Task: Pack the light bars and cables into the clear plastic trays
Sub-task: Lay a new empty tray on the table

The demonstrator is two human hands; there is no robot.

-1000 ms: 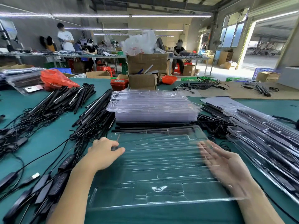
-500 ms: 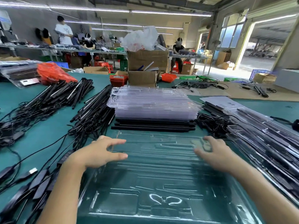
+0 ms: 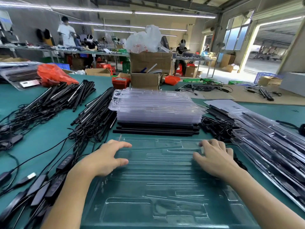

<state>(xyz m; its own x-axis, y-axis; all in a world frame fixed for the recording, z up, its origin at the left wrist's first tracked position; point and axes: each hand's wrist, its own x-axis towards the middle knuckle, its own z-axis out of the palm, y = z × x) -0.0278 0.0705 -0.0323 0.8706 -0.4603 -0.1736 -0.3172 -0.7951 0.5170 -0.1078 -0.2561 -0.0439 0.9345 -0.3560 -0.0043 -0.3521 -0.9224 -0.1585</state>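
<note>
A clear plastic tray (image 3: 161,184) lies flat on the green table right in front of me, with nothing in its moulded slots. My left hand (image 3: 105,160) rests on its far left part with fingers spread. My right hand (image 3: 214,157) presses on its far right part, fingers loosely bent. Just beyond the tray lie several black light bars (image 3: 155,129) under a tall stack of clear trays (image 3: 156,106). More black light bars with tangled cables (image 3: 94,118) lie to the left.
Packed trays with bars (image 3: 272,146) slope along the right side. A second heap of bars (image 3: 62,95) and an orange bag (image 3: 52,75) lie far left. Inline controllers and plugs (image 3: 49,185) crowd the near left. Cardboard boxes (image 3: 148,70) stand behind the stack.
The clear tray was held tilted up between both hands; it now lies flat on the table. Both hands have come down on top of its far end.
</note>
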